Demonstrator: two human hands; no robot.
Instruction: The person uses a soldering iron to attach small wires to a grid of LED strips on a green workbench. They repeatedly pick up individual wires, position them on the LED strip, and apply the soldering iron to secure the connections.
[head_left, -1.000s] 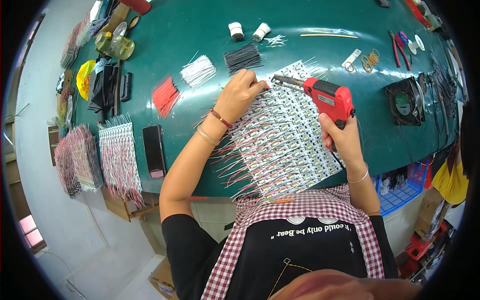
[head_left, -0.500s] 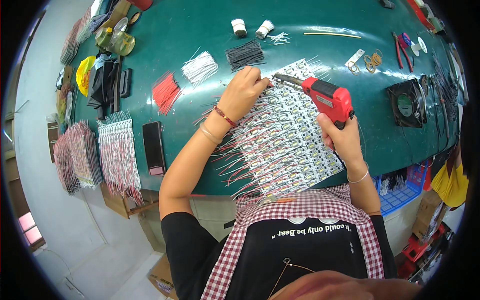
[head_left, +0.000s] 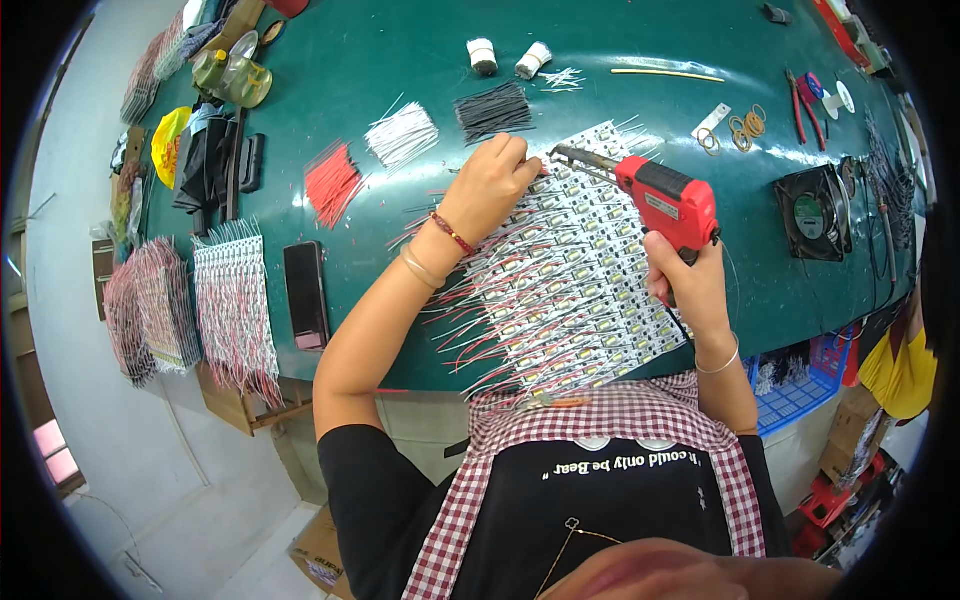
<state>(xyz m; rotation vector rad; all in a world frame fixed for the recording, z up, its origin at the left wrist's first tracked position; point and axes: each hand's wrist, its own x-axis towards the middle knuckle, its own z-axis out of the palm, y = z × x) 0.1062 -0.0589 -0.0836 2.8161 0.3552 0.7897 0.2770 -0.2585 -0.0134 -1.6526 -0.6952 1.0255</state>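
A white panel of small circuit boards with LED chips (head_left: 590,290) lies before me, red and white wires fanning out from its left side. My left hand (head_left: 493,180) is closed in a pinch over the panel's upper left edge, a bit of red wire (head_left: 543,171) showing at the fingertips. The rest of that wire is hidden. In my right hand (head_left: 692,280) is a red and black soldering gun (head_left: 668,203), gripped by its handle. Its metal tip points left, just above the panel's far rows and close to my left fingertips.
Beyond my left hand lie piles of red wires (head_left: 335,186), white wires (head_left: 401,132) and black wires (head_left: 493,111). A phone (head_left: 306,295) and wired panels (head_left: 237,310) sit left. At right stand a black fan (head_left: 814,208), red-handled pliers (head_left: 800,110) and rubber bands (head_left: 747,125).
The soldering gun and my right hand have shifted slightly right, its tip a little farther from my left fingertips. My left hand keeps its pinch in nearly the same place.
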